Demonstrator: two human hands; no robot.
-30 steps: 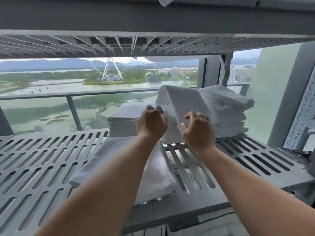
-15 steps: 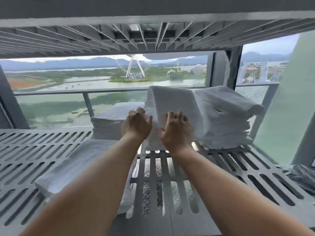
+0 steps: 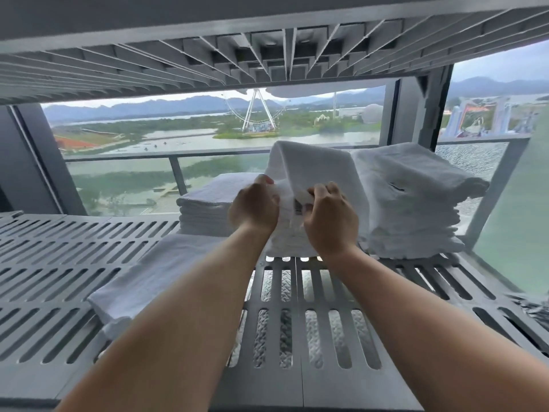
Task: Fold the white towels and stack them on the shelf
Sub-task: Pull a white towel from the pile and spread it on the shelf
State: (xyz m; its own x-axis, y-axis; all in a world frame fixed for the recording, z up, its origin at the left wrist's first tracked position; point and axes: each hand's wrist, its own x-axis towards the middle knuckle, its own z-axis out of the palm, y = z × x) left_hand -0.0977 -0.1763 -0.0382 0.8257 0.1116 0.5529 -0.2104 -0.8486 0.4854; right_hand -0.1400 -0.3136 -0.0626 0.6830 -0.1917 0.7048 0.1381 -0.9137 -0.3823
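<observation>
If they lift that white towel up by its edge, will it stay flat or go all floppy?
Probably floppy: the towel bends and drapes over its stack where the left hand and right hand pinch it. Likely light too, since a pinch alone seems to hold its edge up.

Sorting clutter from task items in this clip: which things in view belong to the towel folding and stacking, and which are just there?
Part of the job:
- left hand and right hand, each with a grip on the top towel
- middle stack, right stack, rear left stack
- flat towel
- slotted shelf

Just there:
- upper shelf
- balcony railing
- Ferris wheel outside
</observation>
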